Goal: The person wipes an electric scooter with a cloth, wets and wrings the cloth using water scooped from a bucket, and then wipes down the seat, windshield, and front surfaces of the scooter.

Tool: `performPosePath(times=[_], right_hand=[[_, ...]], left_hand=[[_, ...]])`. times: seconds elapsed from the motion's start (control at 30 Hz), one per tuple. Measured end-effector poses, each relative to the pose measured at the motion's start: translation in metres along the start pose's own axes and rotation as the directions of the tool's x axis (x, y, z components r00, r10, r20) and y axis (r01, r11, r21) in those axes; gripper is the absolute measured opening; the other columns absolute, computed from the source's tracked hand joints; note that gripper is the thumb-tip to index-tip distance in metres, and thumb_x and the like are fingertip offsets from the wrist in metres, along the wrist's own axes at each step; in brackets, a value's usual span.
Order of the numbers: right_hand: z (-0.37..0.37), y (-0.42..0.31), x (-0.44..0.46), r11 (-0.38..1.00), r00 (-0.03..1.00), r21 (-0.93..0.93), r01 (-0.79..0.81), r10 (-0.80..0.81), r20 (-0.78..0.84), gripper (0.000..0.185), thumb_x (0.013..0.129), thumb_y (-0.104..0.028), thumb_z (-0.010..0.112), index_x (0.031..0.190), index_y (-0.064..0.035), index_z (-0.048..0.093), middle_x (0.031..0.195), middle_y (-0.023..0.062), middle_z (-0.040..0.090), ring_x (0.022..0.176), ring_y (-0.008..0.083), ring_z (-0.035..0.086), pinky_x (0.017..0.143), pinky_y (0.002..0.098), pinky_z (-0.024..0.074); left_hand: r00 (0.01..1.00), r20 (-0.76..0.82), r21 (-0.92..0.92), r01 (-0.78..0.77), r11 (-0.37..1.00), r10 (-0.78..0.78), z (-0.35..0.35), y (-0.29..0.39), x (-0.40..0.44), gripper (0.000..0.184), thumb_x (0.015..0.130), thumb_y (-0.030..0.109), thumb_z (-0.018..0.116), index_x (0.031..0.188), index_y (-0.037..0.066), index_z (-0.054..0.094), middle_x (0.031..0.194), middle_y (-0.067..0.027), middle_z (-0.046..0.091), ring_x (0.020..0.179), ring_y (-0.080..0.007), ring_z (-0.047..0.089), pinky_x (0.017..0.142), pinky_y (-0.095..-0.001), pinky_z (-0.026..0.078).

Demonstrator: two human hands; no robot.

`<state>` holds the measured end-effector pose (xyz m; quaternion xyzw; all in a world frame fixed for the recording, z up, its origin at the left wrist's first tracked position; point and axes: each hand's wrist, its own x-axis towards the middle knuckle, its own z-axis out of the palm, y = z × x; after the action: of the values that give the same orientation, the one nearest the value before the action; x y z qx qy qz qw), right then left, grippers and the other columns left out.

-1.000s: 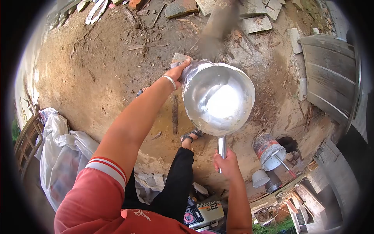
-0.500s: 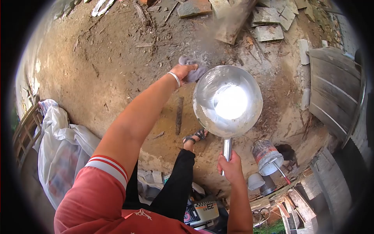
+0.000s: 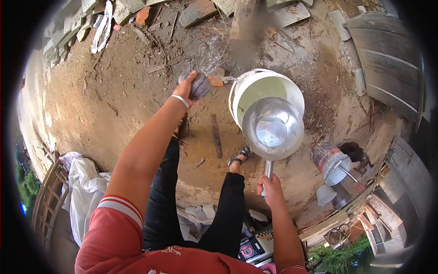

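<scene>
My right hand (image 3: 272, 187) is closed round the handle of a shiny metal ladle (image 3: 273, 129). The ladle's bowl faces up and overlaps the near part of a white bucket (image 3: 236, 101), which holds pale greenish liquid. To the left of the bucket, my left hand (image 3: 185, 89) grips a grey-purple cloth (image 3: 199, 86), bunched up, with a white bracelet at the wrist. A brick piece (image 3: 216, 76) lies just beyond the cloth, and a splash of water shows between it and the bucket's rim.
Stone slabs (image 3: 292, 15) and bricks (image 3: 197, 12) line the far side. A stained bucket (image 3: 329, 162) and a small pale pot (image 3: 325, 195) stand at the right. White plastic sheeting (image 3: 84, 187) lies at the left. A dark stick (image 3: 216, 136) lies between my feet.
The ladle has moved lower and is now level over the bucket, which has come into view. My left hand has shifted left with the cloth. The view has shifted too.
</scene>
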<state>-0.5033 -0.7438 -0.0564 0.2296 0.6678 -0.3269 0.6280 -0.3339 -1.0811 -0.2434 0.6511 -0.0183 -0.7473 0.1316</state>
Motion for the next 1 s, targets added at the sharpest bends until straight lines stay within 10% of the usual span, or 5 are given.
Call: performPosePath(times=[0.23, 0.3, 0.37, 0.53, 1.0], right_hand=[[-0.013, -0.018, 0.102, 0.926, 0.995, -0.377, 0.001, -0.038, -0.090, 0.033, 0.085, -0.025, 0.060, 0.103, 0.0026, 0.060, 0.084, 0.0095, 0.063, 0.071, 0.0193, 0.062, 0.061, 0.0354, 0.0509], [0.017, -0.026, 0.079, 0.177, 0.611, -0.974, 0.141, -0.790, -0.055, 0.045, 0.083, -0.028, 0.064, 0.113, 0.0041, 0.053, 0.104, 0.0169, 0.062, 0.097, 0.0254, 0.060, 0.082, 0.0427, 0.0489], [0.053, -0.045, 0.057, 0.137, 0.508, -0.899, 0.415, -0.855, 0.104, 0.068, 0.083, -0.044, 0.066, 0.131, -0.0013, 0.045, 0.131, 0.0200, 0.048, 0.126, 0.0295, 0.043, 0.102, 0.0465, 0.0361], [0.178, -0.069, 0.037, 0.834, 0.759, 0.424, 0.354, -0.521, 0.392, 0.089, 0.085, -0.063, 0.056, 0.150, -0.0140, 0.019, 0.144, 0.0161, 0.035, 0.126, 0.0304, 0.045, 0.101, 0.0457, 0.0412], [0.397, -0.144, -0.010, 0.741, 0.424, -0.214, 0.637, -0.105, 0.899, 0.028, 0.090, -0.025, 0.065, 0.103, -0.0014, 0.063, 0.099, 0.0082, 0.066, 0.096, 0.0159, 0.061, 0.087, 0.0310, 0.0486]], left_hand=[[0.962, 0.257, -0.089, 0.116, 0.989, -0.090, -0.008, -0.009, -0.085, 0.033, 0.090, 0.040, 0.063, 0.110, 0.014, 0.059, 0.105, -0.0033, 0.065, 0.091, -0.0176, 0.062, 0.075, -0.0343, 0.052], [0.904, 0.403, -0.147, 0.215, 0.965, -0.140, 0.000, -0.021, -0.115, 0.035, 0.091, 0.041, 0.060, 0.113, 0.015, 0.058, 0.108, -0.0031, 0.064, 0.094, -0.0180, 0.060, 0.077, -0.0362, 0.050], [0.868, 0.452, -0.190, 0.319, 0.928, -0.206, 0.001, -0.030, -0.150, 0.039, 0.092, 0.043, 0.056, 0.119, 0.015, 0.056, 0.112, -0.0044, 0.063, 0.100, -0.0207, 0.057, 0.079, -0.0417, 0.048], [0.786, 0.594, -0.136, 0.306, 0.942, -0.170, -0.004, -0.031, -0.233, 0.052, 0.091, 0.049, 0.053, 0.131, 0.015, 0.048, 0.126, -0.0089, 0.056, 0.119, -0.0312, 0.051, 0.099, -0.0586, 0.043], [0.780, 0.604, 0.224, 0.035, 0.974, -0.166, -0.101, 0.107, -0.231, 0.041, 0.078, 0.015, 0.078, 0.114, 0.006, 0.059, 0.099, -0.0019, 0.064, 0.092, -0.0126, 0.061, 0.081, -0.0289, 0.049]])
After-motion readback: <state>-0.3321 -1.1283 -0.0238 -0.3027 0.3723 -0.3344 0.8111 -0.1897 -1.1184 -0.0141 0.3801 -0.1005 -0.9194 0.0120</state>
